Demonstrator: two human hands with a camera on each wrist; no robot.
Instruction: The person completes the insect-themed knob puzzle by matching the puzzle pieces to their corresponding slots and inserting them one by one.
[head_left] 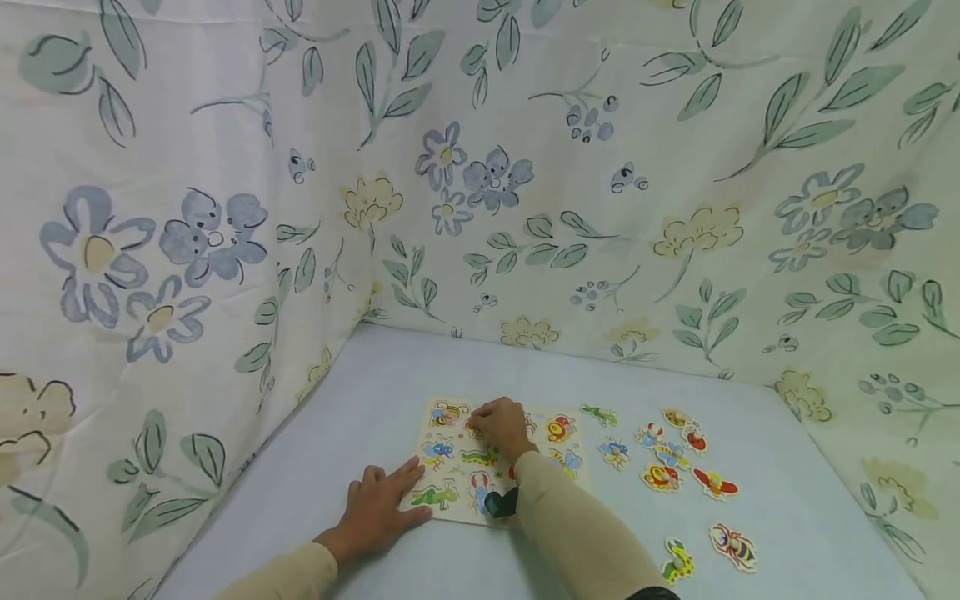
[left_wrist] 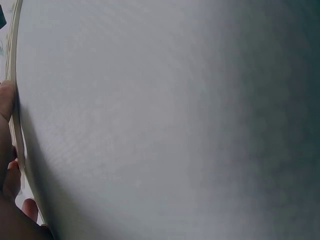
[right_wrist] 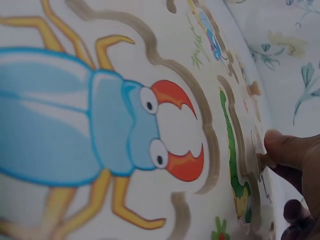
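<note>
A pale wooden puzzle board [head_left: 459,512] printed with insects lies on the table. My left hand [head_left: 378,508] rests at its lower-left corner, fingers along the left edge and thumb at the near edge. Over the board's top row, my right hand [head_left: 504,425] pinches a small puzzle piece [head_left: 472,432] between thumb and fingers, mostly hidden by the hand. A bee piece [head_left: 447,414] is in the top-left place, just left of these fingertips. In the right wrist view, the blue beetle picture [right_wrist: 120,125] and green caterpillar picture [right_wrist: 231,150] show beside grooved outlines.
Several loose insect pieces lie right of the board, including a grasshopper [head_left: 600,414], a red-winged insect [head_left: 716,483] and a striped bee-like one [head_left: 733,547]. A caterpillar piece [head_left: 678,560] is near the front, by the right sleeve [head_left: 585,533]. Floral cloth [head_left: 525,275] walls the table.
</note>
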